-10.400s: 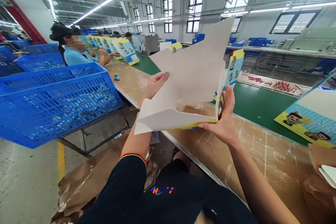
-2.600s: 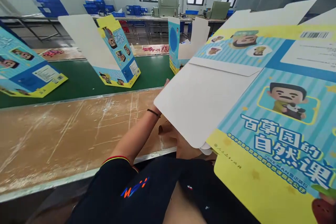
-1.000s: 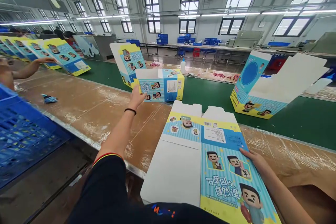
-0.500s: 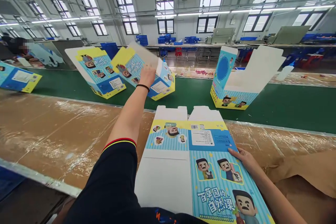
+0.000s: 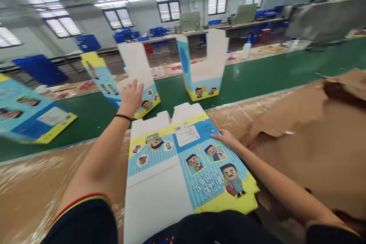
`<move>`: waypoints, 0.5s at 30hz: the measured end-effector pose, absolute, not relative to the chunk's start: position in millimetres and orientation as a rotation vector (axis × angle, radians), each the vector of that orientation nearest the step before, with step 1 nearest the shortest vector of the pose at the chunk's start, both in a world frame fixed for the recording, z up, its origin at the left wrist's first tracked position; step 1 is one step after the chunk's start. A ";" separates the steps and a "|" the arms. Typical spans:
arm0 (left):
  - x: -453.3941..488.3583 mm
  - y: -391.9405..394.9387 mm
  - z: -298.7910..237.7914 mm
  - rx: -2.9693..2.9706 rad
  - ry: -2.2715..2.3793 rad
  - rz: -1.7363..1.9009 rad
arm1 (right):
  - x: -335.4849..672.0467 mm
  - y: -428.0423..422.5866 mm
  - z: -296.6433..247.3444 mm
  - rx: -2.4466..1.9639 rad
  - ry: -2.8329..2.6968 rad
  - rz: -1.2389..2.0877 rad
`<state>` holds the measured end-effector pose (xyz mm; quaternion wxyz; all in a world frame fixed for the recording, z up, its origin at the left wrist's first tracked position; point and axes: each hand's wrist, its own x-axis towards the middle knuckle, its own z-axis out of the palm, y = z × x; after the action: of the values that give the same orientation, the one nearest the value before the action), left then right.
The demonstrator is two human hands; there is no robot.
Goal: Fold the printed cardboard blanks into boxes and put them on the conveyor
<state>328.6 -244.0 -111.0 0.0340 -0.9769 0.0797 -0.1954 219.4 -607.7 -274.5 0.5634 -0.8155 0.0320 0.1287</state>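
My left hand (image 5: 131, 97) is raised in front of an opened printed box (image 5: 145, 97) on the green belt, its fingers extended and apart. That box stands with a white flap and a yellow-and-blue flap upright; whether my fingertips touch it I cannot tell. My right hand (image 5: 227, 139) grips the right edge of a flat printed carton (image 5: 160, 181), thumb on top and the other fingers out of sight. The flat carton lies in front of me, blue, yellow and white, with cartoon figures and white tabs at its far end.
The green conveyor belt (image 5: 254, 70) runs across in front. Another opened box (image 5: 204, 84) stands on it to the right, and a blurred box (image 5: 34, 110) is at the left. Torn brown paper (image 5: 300, 133) covers the right side. A white bottle (image 5: 246, 48) stands beyond the belt.
The view has turned to the right and dipped. My left hand has let go of the box flap, which now stands upright. My right hand stays on the flat carton.
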 end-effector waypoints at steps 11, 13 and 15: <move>210.8 -376.8 -278.8 -2.939 1.597 -0.137 | 216.5 -617.4 -212.1 -2.542 -0.055 -0.131; 214.3 -372.0 -282.9 -2.908 1.570 -0.210 | 209.2 -661.0 -203.0 -2.670 0.035 -0.378; 220.5 -367.4 -282.9 -2.906 1.566 -0.245 | 196.8 -716.6 -200.8 -2.747 0.395 -0.598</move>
<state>220.5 -367.4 -282.9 -0.0843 -0.8748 0.4715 -0.0737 196.8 -716.6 -200.8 0.1507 -0.9566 0.1374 -0.2083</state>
